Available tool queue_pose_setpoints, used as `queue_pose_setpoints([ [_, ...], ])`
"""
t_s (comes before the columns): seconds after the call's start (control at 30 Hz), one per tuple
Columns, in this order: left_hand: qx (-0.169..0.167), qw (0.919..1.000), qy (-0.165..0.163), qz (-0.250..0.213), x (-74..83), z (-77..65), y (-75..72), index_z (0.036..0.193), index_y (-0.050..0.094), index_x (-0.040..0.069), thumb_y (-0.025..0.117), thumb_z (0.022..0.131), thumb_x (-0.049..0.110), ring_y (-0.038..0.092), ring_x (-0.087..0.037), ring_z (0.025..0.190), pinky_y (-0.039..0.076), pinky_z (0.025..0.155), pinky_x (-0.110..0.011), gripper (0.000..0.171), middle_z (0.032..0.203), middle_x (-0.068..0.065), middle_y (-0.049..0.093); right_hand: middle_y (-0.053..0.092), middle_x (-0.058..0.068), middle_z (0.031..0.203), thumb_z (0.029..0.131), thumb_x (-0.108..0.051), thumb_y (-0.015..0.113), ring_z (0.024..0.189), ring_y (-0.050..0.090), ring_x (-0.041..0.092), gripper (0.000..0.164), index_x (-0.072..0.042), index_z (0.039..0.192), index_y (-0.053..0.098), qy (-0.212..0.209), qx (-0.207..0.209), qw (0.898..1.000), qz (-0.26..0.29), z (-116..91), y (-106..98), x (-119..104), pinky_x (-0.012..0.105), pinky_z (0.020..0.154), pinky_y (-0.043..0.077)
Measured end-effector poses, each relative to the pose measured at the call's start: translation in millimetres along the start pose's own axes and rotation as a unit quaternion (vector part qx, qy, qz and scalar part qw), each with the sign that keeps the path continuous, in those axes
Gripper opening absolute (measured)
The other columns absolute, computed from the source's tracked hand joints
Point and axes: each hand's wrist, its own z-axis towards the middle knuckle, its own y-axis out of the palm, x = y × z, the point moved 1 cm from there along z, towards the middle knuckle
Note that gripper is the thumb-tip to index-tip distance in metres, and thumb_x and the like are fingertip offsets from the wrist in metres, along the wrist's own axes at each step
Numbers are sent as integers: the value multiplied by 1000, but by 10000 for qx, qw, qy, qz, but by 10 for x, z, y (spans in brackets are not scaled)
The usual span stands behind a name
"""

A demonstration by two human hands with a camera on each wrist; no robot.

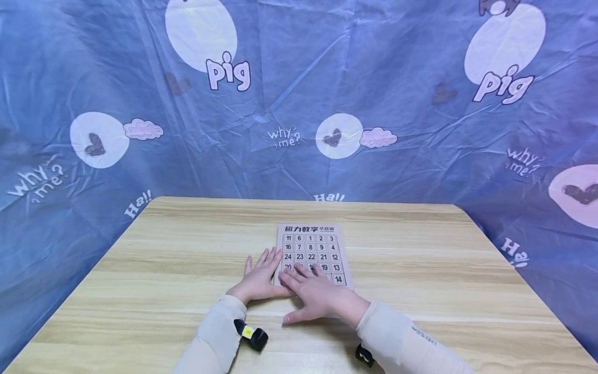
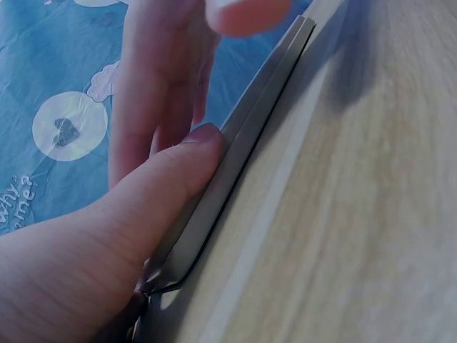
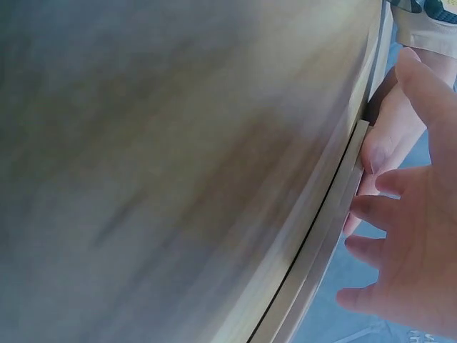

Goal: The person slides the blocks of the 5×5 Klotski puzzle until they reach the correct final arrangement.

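A flat light-grey number slide puzzle (image 1: 308, 229) lies on the table, with square numbered tiles under a line of printed characters. My left hand (image 1: 261, 278) is at its near left corner, with fairly straight fingers along the left side and the thumb along the near edge. In the left wrist view that thumb rests on the puzzle's edge (image 2: 227, 175). Spread over the lower rows is my right hand (image 1: 315, 297), its fingertips at the tiles and its thumb held out toward me. Some lower tiles are hidden beneath the right hand.
The puzzle sits on a light wood-grain table (image 1: 187, 249). A blue printed cloth (image 1: 289, 171) hangs behind and at both sides of the table. Black straps with small devices (image 1: 256, 338) are on the wrists, over pale sleeves.
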Motion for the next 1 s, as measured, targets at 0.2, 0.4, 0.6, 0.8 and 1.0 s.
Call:
queue_pose_setpoints([
  [0.2,54,10000,25,2,-27,4,17,138,17,8,55,59,70,6,-29,128,-8,94,-56,107,141,-15,13,21,6,140,71,-66,47,126,13,31,88,-14,137,23,53,86,9998,174,-96,-54,37,57,95,9],
  [0.4,78,10000,-20,44,-30,0,19,138,17,8,55,60,70,6,-28,128,-7,95,-55,106,141,-14,13,19,9,140,72,-64,47,126,11,32,90,-10,138,19,121,97,9999,74,-284,-131,155,56,96,6],
  [0.6,33,10000,-59,30,-27,7,21,139,16,9,54,60,71,5,-26,128,-8,95,-54,107,141,-12,12,21,12,139,72,-63,49,126,13,34,89,-10,138,20,247,68,9997,41,-555,-166,320,58,94,7],
  [0.8,-4,10000,-61,23,-16,12,18,139,15,11,53,59,72,3,-25,128,-9,95,-53,108,142,-10,10,23,12,139,72,-61,51,125,15,34,88,-9,137,22,445,114,9988,160,-857,-152,486,60,93,12],
  [1.0,-5,10000,-46,32,-17,7,10,139,16,10,54,59,71,4,-26,128,-9,95,-54,107,142,-11,11,29,14,136,72,-60,52,122,20,38,87,-7,135,27,382,215,9982,413,-1022,-89,536,62,89,16],
])
